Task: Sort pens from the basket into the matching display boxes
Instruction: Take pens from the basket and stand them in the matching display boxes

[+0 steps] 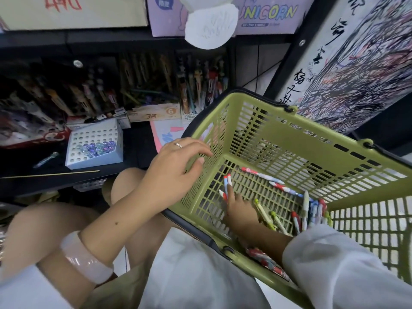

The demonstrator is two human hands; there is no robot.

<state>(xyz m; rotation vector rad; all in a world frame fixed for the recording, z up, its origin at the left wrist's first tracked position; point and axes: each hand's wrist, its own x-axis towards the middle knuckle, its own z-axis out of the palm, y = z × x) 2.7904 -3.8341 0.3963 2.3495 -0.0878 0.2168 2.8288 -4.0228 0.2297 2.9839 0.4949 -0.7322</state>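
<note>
We're crouched with the green basket [278, 139] tipped toward us, and our left hand [176, 166] rests over its near-left rim, fingers loosely curved against the mesh wall, likely steadying the basket so it doesn't slide. Our right hand [239, 211] is down on the basket floor, fingers closing on two or three red-and-white pens [226, 186], though we cannot tell how firm the grasp is. More pens [310, 210] lie heaped toward the basket's lower right corner, where the tilt gathers them, and one red-and-blue pen [260, 175] lies alone further up the floor. Left of the basket, on the dark shelf, sits a white display box [95, 134] with rows of holes, partly filled, and behind it more boxes of pens [200, 94], where these are probably headed.
</note>
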